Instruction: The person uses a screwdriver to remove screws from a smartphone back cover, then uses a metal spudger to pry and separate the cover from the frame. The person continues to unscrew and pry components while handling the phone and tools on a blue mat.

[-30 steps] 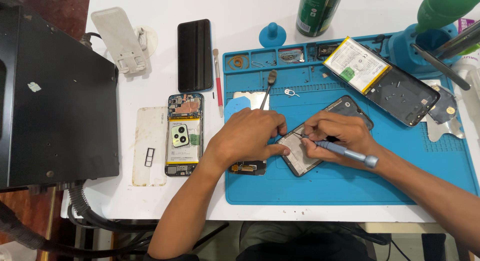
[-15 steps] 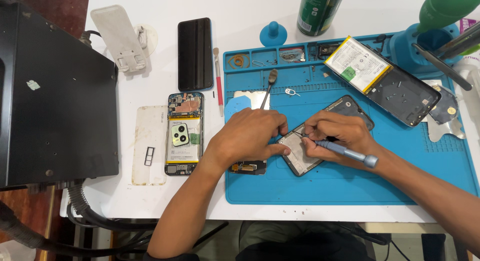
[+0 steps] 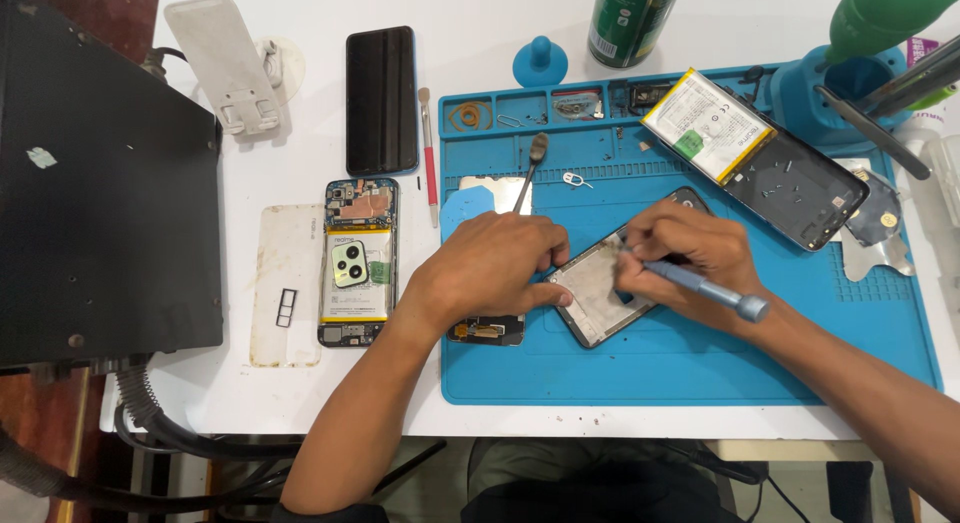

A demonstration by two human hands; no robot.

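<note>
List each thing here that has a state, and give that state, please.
Left hand: pressing on the phone frame.
Right hand: gripping a screwdriver.
Phone frame: flat on mat, opened.
Left phone: back off, battery showing.
Black phone: face up, screen dark.
Spray can: upright.

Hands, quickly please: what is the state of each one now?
Left hand: pressing down on the opened phone frame, fingers curled.
Right hand: closed on a blue screwdriver.

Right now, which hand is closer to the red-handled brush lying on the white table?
Left. The left hand rests just right of the red-handled brush; the right hand holds a blue screwdriver farther right on the mat.
</note>
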